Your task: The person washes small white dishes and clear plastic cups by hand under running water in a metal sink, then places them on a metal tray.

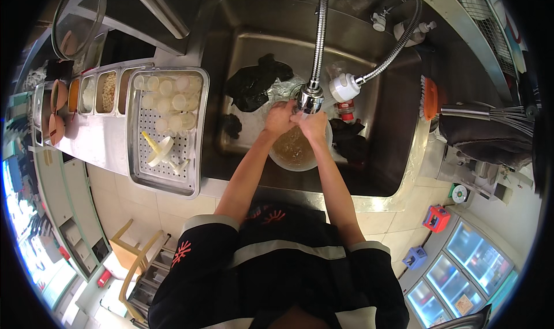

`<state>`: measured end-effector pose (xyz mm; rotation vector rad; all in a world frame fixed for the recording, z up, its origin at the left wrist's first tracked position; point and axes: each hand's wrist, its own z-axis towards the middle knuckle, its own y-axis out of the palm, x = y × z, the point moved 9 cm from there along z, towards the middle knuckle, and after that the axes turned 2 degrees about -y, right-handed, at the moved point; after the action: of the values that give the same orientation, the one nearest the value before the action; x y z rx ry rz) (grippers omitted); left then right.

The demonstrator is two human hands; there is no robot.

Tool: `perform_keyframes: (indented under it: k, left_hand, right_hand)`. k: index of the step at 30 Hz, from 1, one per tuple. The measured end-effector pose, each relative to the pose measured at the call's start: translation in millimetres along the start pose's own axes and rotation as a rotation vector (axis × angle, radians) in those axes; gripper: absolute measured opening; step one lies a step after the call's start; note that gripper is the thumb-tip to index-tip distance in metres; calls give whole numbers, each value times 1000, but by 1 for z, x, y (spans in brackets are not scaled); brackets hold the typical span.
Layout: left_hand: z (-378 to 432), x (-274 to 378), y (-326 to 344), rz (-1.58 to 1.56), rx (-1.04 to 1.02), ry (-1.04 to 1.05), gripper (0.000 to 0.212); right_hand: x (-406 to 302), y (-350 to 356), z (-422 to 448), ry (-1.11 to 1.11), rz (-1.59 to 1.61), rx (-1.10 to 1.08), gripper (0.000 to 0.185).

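My left hand (280, 120) and my right hand (313, 124) meet over the sink, just beneath a chrome faucet head (310, 97) on a flexible hose. Their fingers are partly hidden by the faucet head, and whether they hold anything cannot be made out. Below them a round pale bowl (298, 170) contains cloudy brownish liquid. Close to my right hand hang a white spray head (344, 88) and, lower down, a red-labelled bottle (345, 111). Crumpled clear plastic (283, 88) and a black plastic bag (255, 86) lie beyond my left hand in the stainless-steel sink (233, 147).
At left, a perforated metal tray (147, 164) holds several small cups (173, 99) and a white funnel-like piece (160, 151). Food-filled metal containers (108, 91) stand beyond it. An orange brush (429, 98) rests on the right rim, near a whisk (489, 112). A dark clump (233, 126) lies in the sink.
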<state>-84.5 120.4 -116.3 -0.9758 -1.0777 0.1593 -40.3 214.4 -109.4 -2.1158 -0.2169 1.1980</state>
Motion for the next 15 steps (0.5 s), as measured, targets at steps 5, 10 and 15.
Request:
perform_keyframes:
  k: [5, 10, 15]
  left_hand:
    - [0, -12, 16, 16, -180, -125, 48]
    - [-2, -4, 10, 10, -99, -36, 50]
    - [-1, -3, 12, 36, -145, -44, 47]
  right_hand:
    - [3, 14, -1, -183, 109, -30, 21]
    - [-10, -8, -5, -144, 124, -5, 18]
    - [-6, 10, -6, -183, 76, -55, 17]
